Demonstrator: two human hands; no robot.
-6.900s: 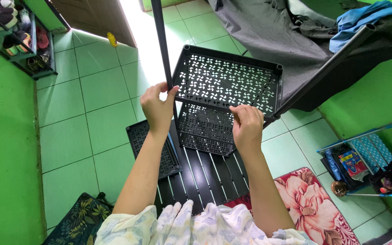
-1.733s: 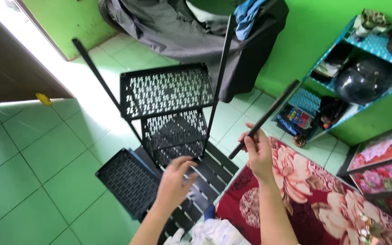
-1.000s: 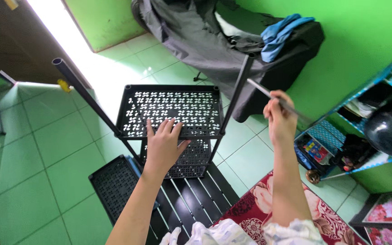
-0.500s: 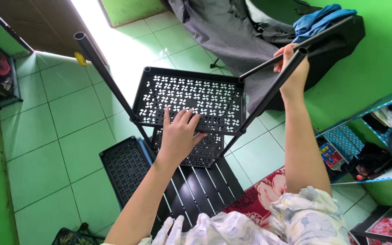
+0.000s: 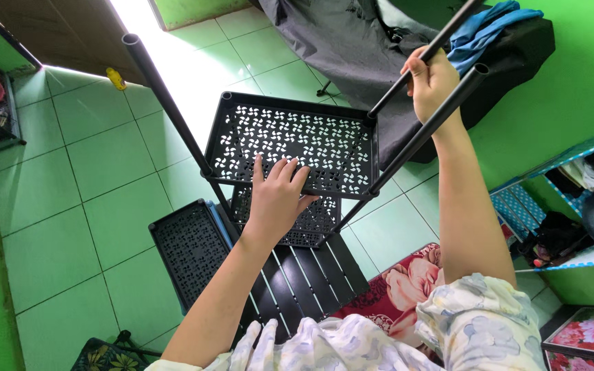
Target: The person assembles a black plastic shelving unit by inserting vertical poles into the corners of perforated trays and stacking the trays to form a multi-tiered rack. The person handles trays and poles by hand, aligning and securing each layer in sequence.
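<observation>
- The green tiled floor point(image 5: 97, 178) spreads under everything, with sunlight falling on it beyond the black rack point(image 5: 290, 178), which stands near the middle of the view and serves as the landmark here.
- Behind the rack, a dark grey cover point(image 5: 352, 48) drapes a bulky object, and a blue cloth point(image 5: 489, 31) lies on top of it.
- The rack's top perforated shelf point(image 5: 293, 141) sits level, with a second shelf point(image 5: 311, 220) directly below it. A loose perforated tray point(image 5: 194, 251) lies on the floor to the left of the rack's base, and a slatted black panel point(image 5: 304, 275) lies in front of it.
- To the right of the rack, a red floral mat point(image 5: 407, 288) covers the floor.
- Two upright poles rise from the rack's right corners, and a third pole point(image 5: 166, 96) rises from its left front corner.
- The right hand point(image 5: 431, 82), which half a second ago gripped one pole higher up, is now clenched around the thin rear pole point(image 5: 421, 58) above the rack's back right corner; the thicker pole point(image 5: 427, 127) passes just beside the wrist. The pole appears to be seating into that corner.
- The left hand point(image 5: 276, 199) is open and flat, fingers spread, pressing on the top shelf's front edge as before, steadying the rack.
</observation>
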